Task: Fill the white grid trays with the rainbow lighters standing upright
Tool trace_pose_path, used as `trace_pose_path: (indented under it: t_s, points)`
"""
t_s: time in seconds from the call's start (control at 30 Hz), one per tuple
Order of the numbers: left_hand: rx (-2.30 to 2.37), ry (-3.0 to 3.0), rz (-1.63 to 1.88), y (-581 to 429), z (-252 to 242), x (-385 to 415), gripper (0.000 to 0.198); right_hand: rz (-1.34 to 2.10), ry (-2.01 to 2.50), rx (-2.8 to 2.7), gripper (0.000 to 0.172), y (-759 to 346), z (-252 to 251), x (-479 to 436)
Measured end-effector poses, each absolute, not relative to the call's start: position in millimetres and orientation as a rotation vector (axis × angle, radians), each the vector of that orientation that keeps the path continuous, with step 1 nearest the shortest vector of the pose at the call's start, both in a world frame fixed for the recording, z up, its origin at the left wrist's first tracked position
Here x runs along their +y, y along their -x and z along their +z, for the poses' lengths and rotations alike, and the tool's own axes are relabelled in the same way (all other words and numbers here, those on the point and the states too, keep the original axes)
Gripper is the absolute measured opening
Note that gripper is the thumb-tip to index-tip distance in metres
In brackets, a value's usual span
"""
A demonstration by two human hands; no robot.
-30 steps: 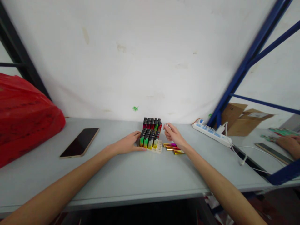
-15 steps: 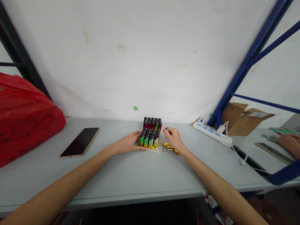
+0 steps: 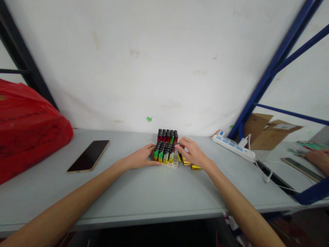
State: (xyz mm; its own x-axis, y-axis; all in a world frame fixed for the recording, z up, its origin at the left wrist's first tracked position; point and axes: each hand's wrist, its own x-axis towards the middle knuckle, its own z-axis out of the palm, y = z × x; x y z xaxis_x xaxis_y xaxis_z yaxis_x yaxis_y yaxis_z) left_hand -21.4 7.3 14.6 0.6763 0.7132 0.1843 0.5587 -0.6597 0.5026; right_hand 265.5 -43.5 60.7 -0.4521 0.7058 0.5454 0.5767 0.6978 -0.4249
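Note:
Several lighters with black tops and green, yellow and clear bodies stand upright in a pale tray. The tray's right column shows bare slots. My left hand is at the tray's left side, thumb and fingers spread around its corner. At the tray's right back, my right hand pinches a small dark-topped lighter over the right column. Behind stands a second block of red lighters, with a green one among them. Yellow-gold lighters lie on the table under and beside my right hand.
A phone lies on the left, near a red plastic bag. A white power strip with cables is at the right, by the blue shelf frame and a cardboard box. Another person's hand is at far right.
My right hand has moved left to the tray's right edge, bringing the held lighter over it. My left hand stays at the tray's left side.

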Motion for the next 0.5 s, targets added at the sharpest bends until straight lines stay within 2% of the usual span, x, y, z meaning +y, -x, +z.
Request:
trace_pose_path:
  t_s: [0.13,0.33,0.5]
  points:
    - [0.979,-2.48,0.552,22.4,13.1,8.6,0.08,0.273,1.036,-2.281,0.049,-268.4,64.4,-46.0]
    - [0.981,-2.493,0.558,21.7,13.4,8.5,0.079,0.632,1.01,-2.252,0.045,-268.7,64.4,-50.2]
    - [0.961,-2.498,0.544,21.0,14.8,7.0,0.077,0.704,1.004,-2.326,0.041,-267.4,61.8,-50.0]
